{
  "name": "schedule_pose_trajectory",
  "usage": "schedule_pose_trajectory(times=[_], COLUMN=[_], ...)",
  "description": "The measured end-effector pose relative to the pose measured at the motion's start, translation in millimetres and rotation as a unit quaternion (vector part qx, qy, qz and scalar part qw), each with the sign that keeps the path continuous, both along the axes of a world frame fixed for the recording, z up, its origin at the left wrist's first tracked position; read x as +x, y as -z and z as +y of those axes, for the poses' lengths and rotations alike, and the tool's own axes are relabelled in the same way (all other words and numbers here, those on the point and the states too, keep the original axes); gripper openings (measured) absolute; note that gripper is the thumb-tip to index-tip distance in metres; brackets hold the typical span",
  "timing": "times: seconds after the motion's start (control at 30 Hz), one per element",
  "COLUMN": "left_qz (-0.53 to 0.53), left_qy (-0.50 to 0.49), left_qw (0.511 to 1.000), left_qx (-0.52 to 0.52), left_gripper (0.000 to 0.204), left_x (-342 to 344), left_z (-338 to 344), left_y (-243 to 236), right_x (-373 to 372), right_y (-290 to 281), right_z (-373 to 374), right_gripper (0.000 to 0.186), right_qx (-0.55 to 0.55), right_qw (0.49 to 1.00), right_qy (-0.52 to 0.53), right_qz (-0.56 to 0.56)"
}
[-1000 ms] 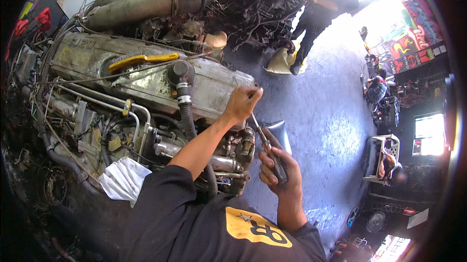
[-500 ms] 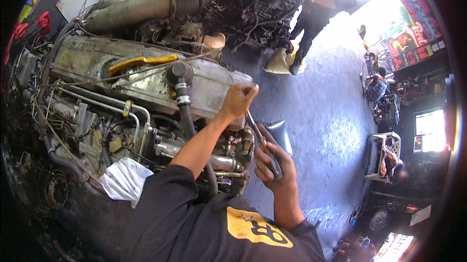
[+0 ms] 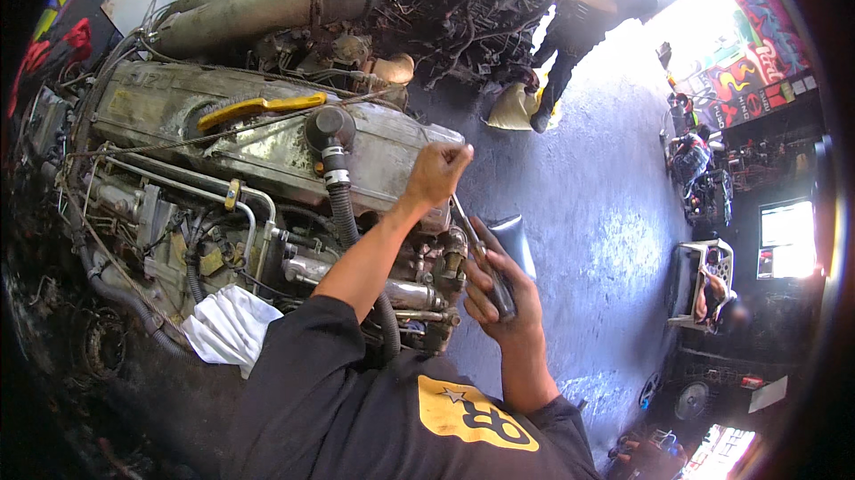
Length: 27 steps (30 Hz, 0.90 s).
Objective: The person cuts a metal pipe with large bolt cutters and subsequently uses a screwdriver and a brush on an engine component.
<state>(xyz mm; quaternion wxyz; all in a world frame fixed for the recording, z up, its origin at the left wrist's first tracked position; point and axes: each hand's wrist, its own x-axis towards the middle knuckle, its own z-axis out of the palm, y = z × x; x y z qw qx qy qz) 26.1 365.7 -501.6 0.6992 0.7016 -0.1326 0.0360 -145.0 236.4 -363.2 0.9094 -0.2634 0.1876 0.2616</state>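
My left hand (image 3: 436,175) is closed in a fist over the near right corner of the large grey engine cover (image 3: 392,146); anything inside its fingers is hidden. Just below and to the right, my right hand (image 3: 509,293) wraps around the dark handle of a screwdriver-like tool (image 3: 504,304). The tool's thin metal shaft slants up toward the left fist, and its tip cannot be made out. Beneath the wrists, metal pipes and fittings (image 3: 452,253) run along the engine's side. A black corrugated hose (image 3: 341,213) rises to an elbow on the cover.
A yellow-handled brush (image 3: 263,108) lies on the cover, and a white cloth (image 3: 230,327) rests at the engine's lower left. Beyond my right hand is a shiny dark object (image 3: 514,244) above the grey floor (image 3: 597,284). Another person (image 3: 579,30) stands at the far side.
My right hand and the tool have shifted very slightly, with a small movement of the fingers on the handle. The left fist stays nearly in place.
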Motion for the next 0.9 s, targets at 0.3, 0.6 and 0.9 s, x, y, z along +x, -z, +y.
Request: schedule_pose_trajectory(times=[0.3,0.6,0.9], left_qz=[0.014,0.007,0.006], left_qy=[-0.006,0.002,-0.021], left_qw=[1.0,1.0,1.0], left_qx=[0.003,0.011,0.009], left_gripper=[0.051,0.05,0.048], left_x=[1,-6,-6], left_z=[7,4,7], left_y=[-6,1,-7], right_x=[-8,-15,-3], right_y=[3,-2,4], right_z=[3,-2,2], right_gripper=[0.059,0.057,0.056], right_qx=[0.016,0.052,0.03], right_qw=[1.0,0.998,1.0], right_qy=[0.014,0.012,-0.005], right_qz=[0.01,0.013,0.003])
